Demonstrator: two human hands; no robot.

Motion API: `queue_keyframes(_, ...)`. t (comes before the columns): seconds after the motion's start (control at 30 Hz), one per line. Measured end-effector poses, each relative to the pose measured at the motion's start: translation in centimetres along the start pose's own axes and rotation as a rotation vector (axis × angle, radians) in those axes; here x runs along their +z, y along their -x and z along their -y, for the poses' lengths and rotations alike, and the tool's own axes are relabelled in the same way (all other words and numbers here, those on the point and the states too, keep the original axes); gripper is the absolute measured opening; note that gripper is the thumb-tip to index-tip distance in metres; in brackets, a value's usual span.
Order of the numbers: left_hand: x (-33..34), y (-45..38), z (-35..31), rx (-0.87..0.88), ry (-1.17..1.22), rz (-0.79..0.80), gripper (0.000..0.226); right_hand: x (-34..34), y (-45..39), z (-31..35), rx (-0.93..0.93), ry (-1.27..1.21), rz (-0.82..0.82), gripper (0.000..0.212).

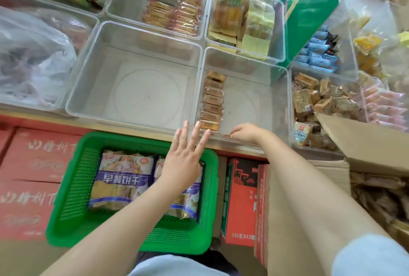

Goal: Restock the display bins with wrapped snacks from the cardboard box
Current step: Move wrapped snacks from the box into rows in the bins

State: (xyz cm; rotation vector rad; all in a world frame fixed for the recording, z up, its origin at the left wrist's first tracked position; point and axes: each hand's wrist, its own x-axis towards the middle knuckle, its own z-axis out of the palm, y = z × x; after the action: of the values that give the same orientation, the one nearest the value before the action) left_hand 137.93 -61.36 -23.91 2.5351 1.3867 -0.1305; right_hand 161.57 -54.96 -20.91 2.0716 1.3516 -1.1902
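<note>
A clear display bin [254, 70] in front of me holds a single row of brown wrapped snacks [212, 103] along its left wall. My right hand [244, 133] is at the bin's near edge and pinches a wrapped snack [226, 135] just right of that row's near end. My left hand [188, 154] hovers with straight, spread fingers by the bin's front left corner, holding nothing. The cardboard box [363, 143] stands open at the right, with brown wrapped snacks [380, 196] inside.
An empty clear bin [135, 32] lies left of the target bin. Other bins behind and to the right hold assorted snacks. Below the shelf edge sit a green basket [73, 187] with biscuit packs, red cartons [33, 165] and a red box [241, 200].
</note>
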Motion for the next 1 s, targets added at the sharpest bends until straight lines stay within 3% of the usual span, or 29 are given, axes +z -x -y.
queue_keyframes(0.1, -0.4, -0.1, -0.3, -0.023, -0.019, 0.019, 0.104, -0.9, 2.2, 0.9, -0.054, 0.054, 0.138, 0.049)
queue_keyframes(0.2, -0.4, -0.1, -0.4, -0.042, -0.015, 0.035, 0.103, -1.3, 4.5, 1.3, -0.087, 0.052, 0.089, 0.049)
queue_keyframes(0.4, -2.4, -0.2, -1.6, -0.092, 0.021, 0.087, 0.093, 1.0, 11.8, -1.2, -0.289, -0.255, -0.234, 0.029)
queue_keyframes(0.5, -4.9, -0.3, -3.9, -0.171, 0.072, 0.126, 0.083, 2.1, 17.8, -4.7, -0.383, -0.393, -0.552, 0.019)
queue_keyframes(0.63, -7.9, 1.2, -10.8, -0.038, 0.330, 0.018, 0.058, 3.6, 24.8, -11.9, -0.308, -0.509, -0.810, 0.015)
queue_keyframes(0.73, -9.4, 3.6, -16.8, 0.187, 0.607, -0.071, 0.040, 5.1, 27.8, -16.6, -0.198, -0.552, -0.756, 0.014)
queue_keyframes(0.83, -10.3, 6.6, -23.5, 0.467, 0.735, -0.140, 0.037, 7.4, 29.4, -21.4, -0.029, -0.300, -0.704, 0.019)
queue_keyframes(0.9, -10.4, 8.1, -27.2, 0.569, 0.690, -0.137, 0.037, 9.2, 30.2, -24.3, 0.089, -0.110, -0.623, 0.027)
queue_keyframes(1.0, -9.2, 8.8, -30.6, 0.532, 0.445, -0.076, 0.036, 11.5, 31.7, -28.3, 0.228, 0.041, -0.467, 0.041)
